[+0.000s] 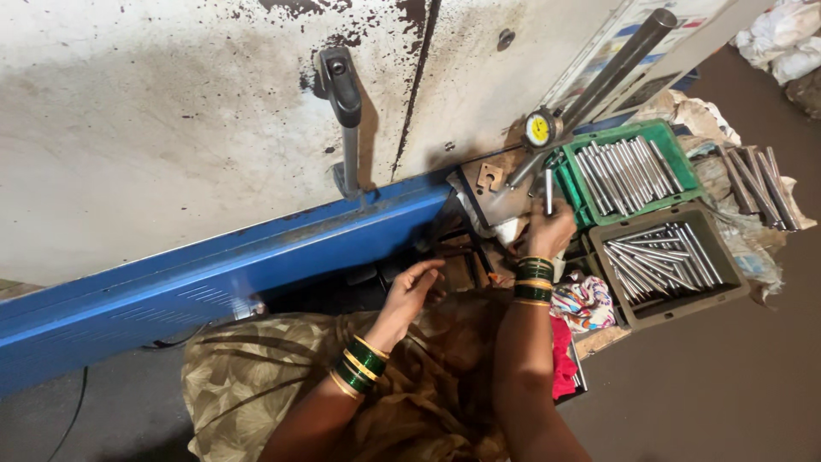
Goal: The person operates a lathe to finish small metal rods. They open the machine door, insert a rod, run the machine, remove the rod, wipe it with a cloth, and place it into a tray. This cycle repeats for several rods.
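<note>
My right hand point(550, 229) grips a short steel pin point(548, 190) and holds it upright under a yellow-faced dial gauge point(539, 129) on a small metal stand point(489, 184). My left hand point(416, 283) hangs lower to the left with fingers loosely curled and nothing visible in it, close to the dark gap under the blue machine edge point(214, 257). Green and gold bangles sit on both wrists.
A green crate point(677, 158) and a grey-brown crate point(731, 287), both holding several steel pins, stand right of my right hand. More rods point(757, 184) lie on paper further right. A grey lever handle point(342, 94) sticks out of the stained white machine panel. Colourful cloth point(581, 301) lies near my lap.
</note>
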